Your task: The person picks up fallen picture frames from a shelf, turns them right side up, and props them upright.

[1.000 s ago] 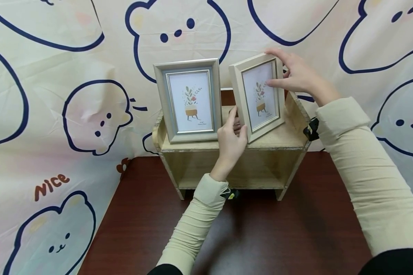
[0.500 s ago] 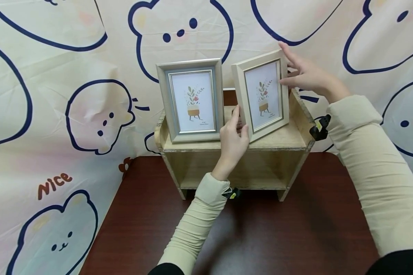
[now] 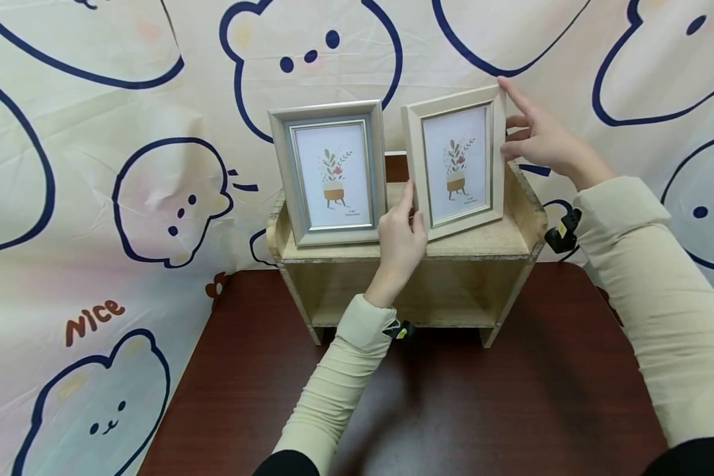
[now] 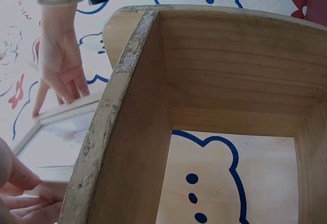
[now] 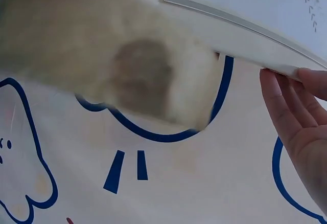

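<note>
Two picture frames with potted-plant prints stand on top of a small wooden shelf. The silver-grey picture frame (image 3: 327,173) is on the left, and the cream picture frame (image 3: 457,162) on the right is turned slightly. My left hand (image 3: 400,241) pinches the cream frame's lower left edge; its thumb is in front and other fingertips are partly hidden. My right hand (image 3: 547,135) touches that frame's right edge with fairly straight fingers, the index near the top corner. In the right wrist view, the right hand's fingertips (image 5: 271,81) meet the frame's edge.
The wooden shelf (image 3: 404,254) has raised sides and a lower compartment. It stands on a dark red-brown table (image 3: 452,410), against a cloth backdrop (image 3: 309,79) printed with bears. In the left wrist view, the shelf's side panel (image 4: 117,111) rises close by.
The cream picture frame has turned to face more forward, its right side shifting right. My right hand has moved right, its thumb sliding off the frame's front to the edge. My left hand stays put.
</note>
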The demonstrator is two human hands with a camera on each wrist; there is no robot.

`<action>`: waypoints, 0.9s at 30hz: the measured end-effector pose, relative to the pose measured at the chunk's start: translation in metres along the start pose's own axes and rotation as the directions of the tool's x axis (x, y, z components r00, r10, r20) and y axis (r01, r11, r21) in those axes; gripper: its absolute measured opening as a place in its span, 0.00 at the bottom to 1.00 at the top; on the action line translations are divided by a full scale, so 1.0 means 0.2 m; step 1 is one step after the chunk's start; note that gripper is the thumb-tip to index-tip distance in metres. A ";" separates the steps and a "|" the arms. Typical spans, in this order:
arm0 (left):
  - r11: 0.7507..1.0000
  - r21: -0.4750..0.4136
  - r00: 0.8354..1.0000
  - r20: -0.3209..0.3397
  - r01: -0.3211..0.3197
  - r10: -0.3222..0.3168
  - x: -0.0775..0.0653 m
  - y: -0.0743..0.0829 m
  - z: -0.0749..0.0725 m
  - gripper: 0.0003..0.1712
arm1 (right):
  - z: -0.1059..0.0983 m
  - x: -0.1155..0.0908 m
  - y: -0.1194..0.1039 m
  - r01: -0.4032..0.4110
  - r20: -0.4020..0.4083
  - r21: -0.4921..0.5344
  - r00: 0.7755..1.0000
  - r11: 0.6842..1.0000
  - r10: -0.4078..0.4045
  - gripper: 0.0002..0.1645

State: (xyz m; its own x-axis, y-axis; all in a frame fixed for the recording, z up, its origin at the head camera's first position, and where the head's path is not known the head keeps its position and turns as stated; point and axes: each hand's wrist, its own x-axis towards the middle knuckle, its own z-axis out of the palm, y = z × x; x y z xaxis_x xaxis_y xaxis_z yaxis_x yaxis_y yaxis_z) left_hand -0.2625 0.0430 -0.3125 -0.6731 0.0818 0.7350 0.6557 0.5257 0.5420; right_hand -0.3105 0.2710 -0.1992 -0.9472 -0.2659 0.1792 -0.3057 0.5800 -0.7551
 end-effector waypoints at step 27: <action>0.976 0.095 0.980 0.036 -0.196 0.194 -0.07 -0.02 -0.04 0.29 | 0.04 -0.30 0.06 0.131 -0.158 -0.047 0.978 0.990 -0.137 0.50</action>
State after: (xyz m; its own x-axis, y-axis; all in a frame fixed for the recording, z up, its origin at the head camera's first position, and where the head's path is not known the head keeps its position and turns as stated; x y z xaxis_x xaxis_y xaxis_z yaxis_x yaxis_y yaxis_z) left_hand -0.2535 0.0322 -0.3214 -0.5453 0.2121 0.8110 0.7396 0.5772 0.3463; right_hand -0.2569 0.2868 -0.2240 -0.8998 -0.2179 0.3779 -0.4311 0.5760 -0.6945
